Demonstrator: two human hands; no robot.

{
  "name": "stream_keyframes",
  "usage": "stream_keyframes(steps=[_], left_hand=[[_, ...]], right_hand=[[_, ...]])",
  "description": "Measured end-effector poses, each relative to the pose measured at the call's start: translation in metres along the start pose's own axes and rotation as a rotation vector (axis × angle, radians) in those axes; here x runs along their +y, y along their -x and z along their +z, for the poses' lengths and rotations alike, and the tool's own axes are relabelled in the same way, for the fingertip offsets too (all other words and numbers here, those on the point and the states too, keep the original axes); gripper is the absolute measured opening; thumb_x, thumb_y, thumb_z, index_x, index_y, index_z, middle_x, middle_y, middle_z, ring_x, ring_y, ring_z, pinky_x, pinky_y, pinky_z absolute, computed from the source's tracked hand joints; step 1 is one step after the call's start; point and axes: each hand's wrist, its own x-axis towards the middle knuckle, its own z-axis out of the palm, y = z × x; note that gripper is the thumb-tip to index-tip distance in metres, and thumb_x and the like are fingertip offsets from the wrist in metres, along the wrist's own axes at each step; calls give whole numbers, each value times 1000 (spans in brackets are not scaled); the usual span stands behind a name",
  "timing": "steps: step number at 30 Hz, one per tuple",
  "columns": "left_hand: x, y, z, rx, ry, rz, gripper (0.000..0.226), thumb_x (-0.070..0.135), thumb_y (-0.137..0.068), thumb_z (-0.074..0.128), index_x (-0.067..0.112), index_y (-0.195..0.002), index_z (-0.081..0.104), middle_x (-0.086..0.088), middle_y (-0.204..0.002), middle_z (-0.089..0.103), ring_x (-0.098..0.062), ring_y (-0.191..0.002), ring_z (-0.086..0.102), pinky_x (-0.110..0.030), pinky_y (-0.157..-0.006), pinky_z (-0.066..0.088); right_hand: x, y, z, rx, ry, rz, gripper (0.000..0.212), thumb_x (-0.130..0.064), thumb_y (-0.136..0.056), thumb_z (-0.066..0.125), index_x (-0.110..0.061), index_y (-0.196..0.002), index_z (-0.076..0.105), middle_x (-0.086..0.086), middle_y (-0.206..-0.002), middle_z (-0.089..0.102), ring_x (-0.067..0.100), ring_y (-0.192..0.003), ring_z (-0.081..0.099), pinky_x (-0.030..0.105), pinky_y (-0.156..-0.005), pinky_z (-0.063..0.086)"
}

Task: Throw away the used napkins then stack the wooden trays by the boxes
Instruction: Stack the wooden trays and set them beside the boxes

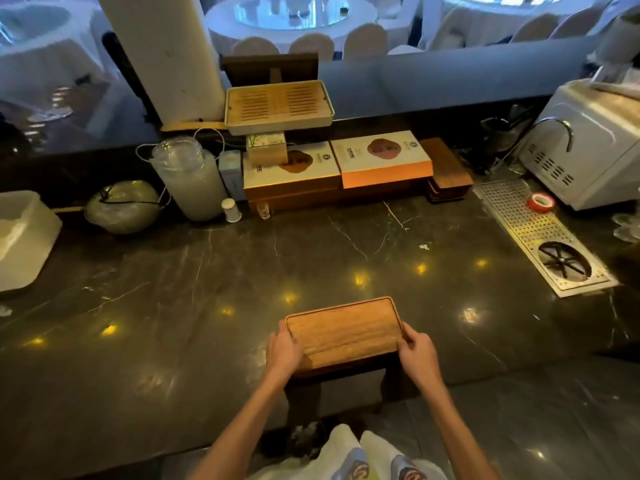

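Gripping a wooden tray (343,332) by its short ends, I have my left hand (284,348) curled over the nine o'clock edge and my right hand (418,353) curled over the three o'clock edge, fingers closed on the rim. It sits near the front edge of the dark marble counter (207,278); I cannot tell whether it rests there or is lifted. Farther off at twelve o'clock, two flat boxes (381,155) lie against the back wall, with a stack of dark wooden trays (446,171) just beside them at one o'clock. At two o'clock lies a perforated metal drain plate (533,230).
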Motion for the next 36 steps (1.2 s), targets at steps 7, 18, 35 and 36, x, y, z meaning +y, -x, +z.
stream_keyframes(steps=[7, 18, 35, 36], left_hand=[[0, -3, 3, -27, -28, -129, 41, 21, -92, 50, 23, -132, 43, -14, -131, 29, -36, -124, 42, -46, -111, 37], [-7, -8, 8, -33, 16, -162, 45, 26, -90, 54, 24, -134, 40, -14, -134, 28, -36, -131, 31, -46, -112, 30], [-9, -19, -9, -174, 509, -376, 48, 4, -83, 68, 16, -120, 39, -11, -124, 56, -25, -110, 55, -39, -80, 52], [-8, -20, -12, -168, 527, -360, 50, 3, -83, 68, 17, -120, 37, -11, -123, 55, -25, -110, 54, -39, -78, 51]], right_hand=[[3, -9, 0, -63, 89, -21, 48, -18, -97, 50, -30, -142, 43, 2, -107, 41, 6, -83, 49, 28, -90, 42], [13, -8, 0, -120, 184, -28, 43, -23, -96, 52, -31, -138, 47, 5, -111, 48, 22, -99, 57, 35, -88, 48], [-12, -56, 0, -294, -44, 290, 64, -31, -82, 73, -6, -135, 46, 9, -118, 61, 21, -100, 59, 28, -69, 48], [-14, -58, -3, -310, -44, 290, 67, -30, -82, 74, -6, -137, 44, 10, -123, 59, 21, -103, 58, 29, -74, 49]])
